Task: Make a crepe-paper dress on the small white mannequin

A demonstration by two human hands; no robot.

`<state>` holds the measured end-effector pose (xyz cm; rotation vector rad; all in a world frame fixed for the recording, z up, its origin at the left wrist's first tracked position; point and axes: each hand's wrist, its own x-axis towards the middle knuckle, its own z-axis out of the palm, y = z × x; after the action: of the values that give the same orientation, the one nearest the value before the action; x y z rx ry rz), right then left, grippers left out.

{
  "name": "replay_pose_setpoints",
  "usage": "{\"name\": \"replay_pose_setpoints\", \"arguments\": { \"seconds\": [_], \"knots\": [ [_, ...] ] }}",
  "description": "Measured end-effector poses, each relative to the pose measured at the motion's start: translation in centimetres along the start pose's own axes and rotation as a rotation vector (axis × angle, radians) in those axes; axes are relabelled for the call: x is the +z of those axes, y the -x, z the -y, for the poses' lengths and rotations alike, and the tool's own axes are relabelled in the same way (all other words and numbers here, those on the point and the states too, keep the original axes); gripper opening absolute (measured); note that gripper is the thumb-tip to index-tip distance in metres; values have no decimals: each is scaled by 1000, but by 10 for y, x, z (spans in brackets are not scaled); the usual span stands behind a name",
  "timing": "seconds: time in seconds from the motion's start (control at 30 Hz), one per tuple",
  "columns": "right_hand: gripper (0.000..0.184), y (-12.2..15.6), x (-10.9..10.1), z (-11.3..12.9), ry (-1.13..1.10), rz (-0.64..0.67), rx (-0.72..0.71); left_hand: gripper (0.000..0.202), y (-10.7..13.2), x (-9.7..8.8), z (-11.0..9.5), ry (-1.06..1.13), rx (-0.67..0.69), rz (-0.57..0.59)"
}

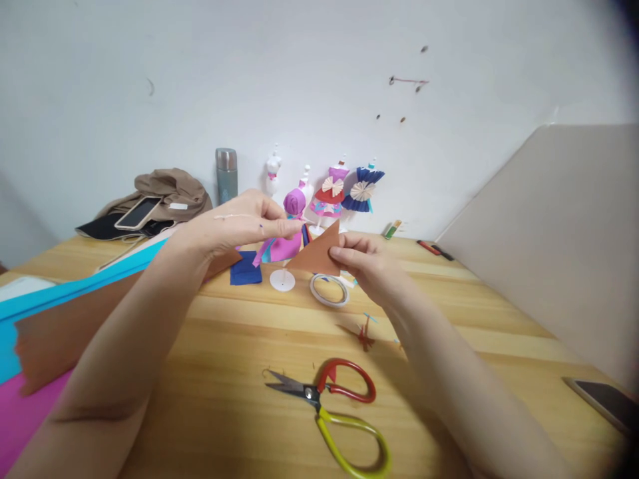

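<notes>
Between the thumb and fingers of my right hand (362, 258) is a triangular piece of brown paper (322, 254), held up over the table. My left hand (254, 216) is closed in a pinch just left of the paper's top corner; what its fingertips hold, if anything, I cannot make out. Behind the fingertips stands a small mannequin in a purple paper dress (294, 201). Below the paper lies a roll of white tape (329, 291). Scissors (310, 394) with one red and one yellow handle lie partly open nearer to me.
Behind stand a bare white mannequin (273, 166), two dressed mannequins (333, 189) and a flask (226, 176). Coloured paper sheets (74, 319) lie under my left arm, with a blue paper square (245, 268) nearby. Phones (138, 213) lie far left and right; paper scraps (366, 336) lie mid-table.
</notes>
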<state>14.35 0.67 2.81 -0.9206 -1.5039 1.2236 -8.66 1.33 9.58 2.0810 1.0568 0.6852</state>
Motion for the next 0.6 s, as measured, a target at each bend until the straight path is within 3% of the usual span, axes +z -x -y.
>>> {"name": "replay_pose_setpoints", "arguments": {
  "seconds": [0.23, 0.6],
  "knots": [
    [26, 0, 0, -3, 135, 142, 9, 15, -8, 20, -3, -35, 58, 108],
    [35, 4, 5, 3, 245, 181, 42, 15, -12, 26, 4, -20, 42, 106]
  ]
}}
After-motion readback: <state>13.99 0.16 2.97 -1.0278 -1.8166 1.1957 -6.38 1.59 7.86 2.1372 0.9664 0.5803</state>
